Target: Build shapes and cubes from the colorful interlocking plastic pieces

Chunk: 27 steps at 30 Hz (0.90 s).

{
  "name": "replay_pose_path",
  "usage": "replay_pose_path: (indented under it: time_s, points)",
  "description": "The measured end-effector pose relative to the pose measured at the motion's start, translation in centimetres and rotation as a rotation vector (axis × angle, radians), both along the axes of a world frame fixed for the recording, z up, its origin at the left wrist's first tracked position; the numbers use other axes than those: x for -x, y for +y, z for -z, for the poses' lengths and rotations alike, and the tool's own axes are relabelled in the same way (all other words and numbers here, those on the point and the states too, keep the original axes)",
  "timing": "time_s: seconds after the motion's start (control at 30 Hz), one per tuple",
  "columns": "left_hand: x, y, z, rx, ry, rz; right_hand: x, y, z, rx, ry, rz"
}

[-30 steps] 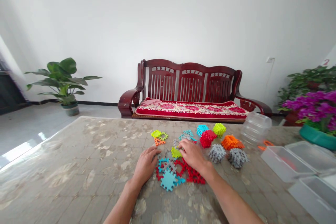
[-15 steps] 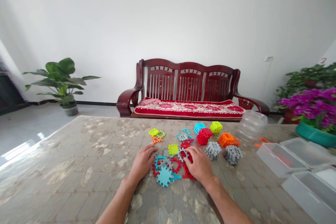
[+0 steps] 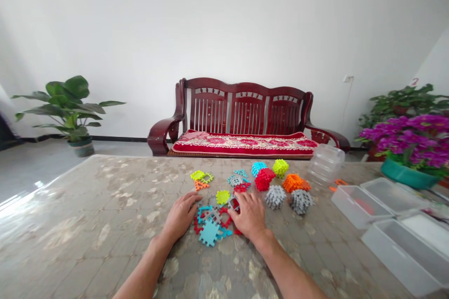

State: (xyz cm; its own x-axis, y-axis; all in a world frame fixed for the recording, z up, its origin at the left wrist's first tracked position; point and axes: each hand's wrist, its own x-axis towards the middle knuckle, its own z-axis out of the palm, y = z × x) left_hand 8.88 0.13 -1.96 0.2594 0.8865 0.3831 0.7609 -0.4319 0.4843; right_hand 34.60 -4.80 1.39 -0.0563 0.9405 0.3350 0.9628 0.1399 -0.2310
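My left hand (image 3: 181, 216) rests on the table at the left edge of a loose pile of flat interlocking plastic pieces, fingers extended and a little bent, with nothing visible in them. My right hand (image 3: 249, 214) reaches over the pile's right side, its thumb and fingers closed about a grey square frame piece (image 3: 233, 204). Between the hands lie a yellow-green square piece (image 3: 222, 197), a light-blue square piece (image 3: 209, 232), a red ring-like piece (image 3: 225, 217) and several other blue, grey and red pieces. My right hand partly covers some red pieces.
Beyond my right hand stand stacked pieces: a red stack (image 3: 264, 179), an orange stack (image 3: 294, 182), a grey stack (image 3: 302, 201) and others. Clear plastic boxes (image 3: 396, 247) and a flower pot (image 3: 409, 175) are at the right. An orange triangle piece (image 3: 201, 185) lies farther back.
The view has turned slightly right, shifting everything left in the picture. My right hand has moved a little left over the grey and red pieces. My left hand stays in place.
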Motion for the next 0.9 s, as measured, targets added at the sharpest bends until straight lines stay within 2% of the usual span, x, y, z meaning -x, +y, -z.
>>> replay_pose_path:
  time_s: [0.2,0.5,0.73,0.9]
  points:
    - [0.2,0.0,0.1,-0.007,0.021,0.010,-0.6,0.4,0.5,-0.033,-0.011,0.007]
    - [0.0,-0.3,0.1,-0.027,0.033,-0.001,-2.0,-0.3,0.4,-0.110,0.085,-0.011]
    - [-0.2,-0.7,-0.1,-0.035,0.021,-0.007,-2.3,-0.1,0.4,-0.025,0.054,0.056]
    - [-0.2,-0.8,-0.2,-0.024,0.037,-0.001,-2.4,0.2,0.9,-0.030,0.075,0.048]
